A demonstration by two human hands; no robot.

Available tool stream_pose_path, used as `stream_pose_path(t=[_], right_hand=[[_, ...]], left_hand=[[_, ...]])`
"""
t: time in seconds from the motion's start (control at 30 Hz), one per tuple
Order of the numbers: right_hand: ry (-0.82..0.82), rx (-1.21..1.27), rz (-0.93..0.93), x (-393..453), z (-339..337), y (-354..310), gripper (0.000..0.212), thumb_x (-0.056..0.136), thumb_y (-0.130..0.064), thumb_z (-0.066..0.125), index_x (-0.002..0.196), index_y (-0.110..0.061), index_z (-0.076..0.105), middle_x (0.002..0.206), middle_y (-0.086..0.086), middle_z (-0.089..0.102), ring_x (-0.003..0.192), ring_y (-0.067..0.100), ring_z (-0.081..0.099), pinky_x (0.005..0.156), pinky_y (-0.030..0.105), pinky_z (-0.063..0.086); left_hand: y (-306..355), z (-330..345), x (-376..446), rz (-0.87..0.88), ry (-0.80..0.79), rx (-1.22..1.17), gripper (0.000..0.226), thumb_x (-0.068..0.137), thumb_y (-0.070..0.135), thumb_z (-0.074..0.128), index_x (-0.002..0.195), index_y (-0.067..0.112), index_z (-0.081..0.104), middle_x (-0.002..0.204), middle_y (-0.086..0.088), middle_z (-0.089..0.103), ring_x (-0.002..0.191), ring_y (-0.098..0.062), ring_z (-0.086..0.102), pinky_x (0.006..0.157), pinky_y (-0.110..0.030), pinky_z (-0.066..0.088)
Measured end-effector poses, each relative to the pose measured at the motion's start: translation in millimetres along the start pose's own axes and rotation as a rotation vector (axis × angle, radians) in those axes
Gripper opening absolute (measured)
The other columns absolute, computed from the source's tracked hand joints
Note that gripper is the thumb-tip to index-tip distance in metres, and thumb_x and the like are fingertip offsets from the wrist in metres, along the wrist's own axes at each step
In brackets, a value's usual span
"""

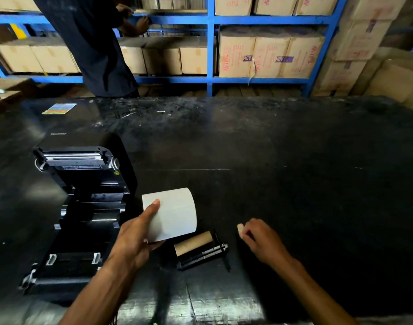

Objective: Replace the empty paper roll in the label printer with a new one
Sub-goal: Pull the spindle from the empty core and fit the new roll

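Note:
A black label printer (pixel 83 207) stands on the left of the black table with its lid swung open and its roll bay bare. My left hand (pixel 135 240) grips a full white paper roll (pixel 175 212) just right of the printer, above the table. An empty brown cardboard core (pixel 193 242) lies on the table right below that roll, beside a black spindle (pixel 204 253) with a guide disc. My right hand (pixel 262 242) hovers to the right of the spindle, its fingers pinched on a small pale scrap (pixel 240 229).
The black worktable (pixel 294 184) is scuffed. A coloured sticker sheet (pixel 59 108) lies at its far left. Behind it, blue shelving (pixel 210 48) holds cardboard boxes, more boxes (pixel 365 55) are stacked at the right, and a person in dark clothes (pixel 93 43) stands at the shelves.

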State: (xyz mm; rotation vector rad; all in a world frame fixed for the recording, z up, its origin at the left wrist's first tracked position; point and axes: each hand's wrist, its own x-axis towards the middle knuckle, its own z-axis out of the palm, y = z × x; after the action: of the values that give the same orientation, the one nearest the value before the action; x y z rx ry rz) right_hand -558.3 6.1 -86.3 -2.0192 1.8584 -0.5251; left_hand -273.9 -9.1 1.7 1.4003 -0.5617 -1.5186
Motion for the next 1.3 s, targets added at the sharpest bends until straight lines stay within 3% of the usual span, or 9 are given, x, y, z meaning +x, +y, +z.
stream_pose_path(t=[0.1,0.23,0.43,0.5,0.77,0.87,1.0,1.2,1.3], right_hand=[[-0.075,-0.319,-0.159,-14.6,16.2,7.2,0.011,0.085,-0.018,0.062,0.089,-0.008,0.064,0.094,0.011,0.067,0.089,0.031,0.062,0.079,0.036,0.049],[0.021,-0.411,-0.179,-33.7,25.7,5.5,0.023,0.059,-0.022,0.085,0.068,-0.018,0.064,0.071,-0.002,0.068,0.058,0.016,0.061,0.054,0.023,0.05],[0.103,-0.352,-0.167,-56.9,44.0,-2.2,0.008,0.076,-0.024,0.071,0.076,-0.022,0.063,0.074,-0.004,0.069,0.068,0.016,0.064,0.081,0.032,0.049],[0.122,-0.335,-0.141,-55.4,40.4,-5.5,0.009,0.076,-0.023,0.073,0.075,-0.021,0.064,0.064,-0.002,0.067,0.06,0.017,0.062,0.077,0.032,0.054],[0.008,0.278,0.316,-22.8,54.8,-30.4,0.043,0.078,-0.056,0.061,0.079,-0.013,0.064,0.092,0.005,0.058,0.086,0.02,0.059,0.073,0.031,0.049],[0.002,0.369,0.349,-18.0,66.6,-34.6,0.026,0.075,-0.04,0.071,0.07,-0.019,0.057,0.08,0.0,0.055,0.081,0.017,0.056,0.071,0.033,0.049],[0.036,0.63,0.397,-9.6,53.3,-28.7,0.017,0.074,-0.019,0.076,0.069,-0.02,0.06,0.063,-0.001,0.062,0.06,0.015,0.06,0.059,0.029,0.049],[0.418,0.941,0.529,14.9,-3.2,-5.7,0.013,0.084,-0.013,0.067,0.074,-0.016,0.059,0.067,0.007,0.064,0.053,0.014,0.059,0.043,0.02,0.047],[0.447,1.073,0.541,20.5,-13.7,-12.1,0.012,0.085,-0.016,0.065,0.074,-0.014,0.061,0.067,0.003,0.067,0.053,0.01,0.062,0.043,0.018,0.049]], left_hand=[[-8.9,0.1,0.3,-0.022,-0.011,-0.005,0.025,0.078,0.034,0.072,0.09,0.012,0.068,0.089,-0.006,0.073,0.081,-0.023,0.069,0.051,-0.035,0.059],[-20.8,0.5,2.4,-0.044,-0.011,-0.009,0.026,0.078,0.035,0.072,0.092,0.013,0.067,0.094,-0.006,0.071,0.085,-0.024,0.067,0.059,-0.039,0.058],[-25.0,0.8,6.3,-0.05,0.016,-0.021,0.025,0.078,0.035,0.072,0.089,0.014,0.066,0.093,-0.006,0.07,0.085,-0.023,0.066,0.064,-0.041,0.056],[-24.8,0.3,6.4,-0.041,0.018,-0.023,0.025,0.078,0.036,0.072,0.089,0.014,0.066,0.093,-0.006,0.07,0.084,-0.023,0.066,0.061,-0.039,0.056],[-24.6,0.8,4.2,-0.042,0.019,-0.041,0.023,0.078,0.035,0.071,0.087,0.014,0.066,0.091,-0.006,0.069,0.082,-0.022,0.066,0.051,-0.036,0.057],[-25.3,-2.5,3.2,-0.054,0.023,-0.046,0.022,0.079,0.033,0.071,0.087,0.014,0.066,0.089,-0.007,0.07,0.081,-0.024,0.066,0.046,-0.035,0.058],[-25.1,-12.5,4.6,-0.055,0.01,-0.047,0.024,0.077,0.035,0.071,0.092,0.016,0.066,0.094,-0.007,0.07,0.087,-0.026,0.066,0.063,-0.04,0.056],[-24.0,-19.2,8.1,-0.071,-0.045,-0.106,0.033,0.075,0.04,0.07,0.101,0.022,0.064,0.107,-0.01,0.066,0.101,-0.031,0.064,0.088,-0.056,0.052],[-26.4,-18.2,8.5,-0.093,-0.081,-0.158,0.037,0.077,0.043,0.067,0.11,0.026,0.061,0.119,-0.011,0.063,0.112,-0.035,0.06,0.093,-0.062,0.048]])
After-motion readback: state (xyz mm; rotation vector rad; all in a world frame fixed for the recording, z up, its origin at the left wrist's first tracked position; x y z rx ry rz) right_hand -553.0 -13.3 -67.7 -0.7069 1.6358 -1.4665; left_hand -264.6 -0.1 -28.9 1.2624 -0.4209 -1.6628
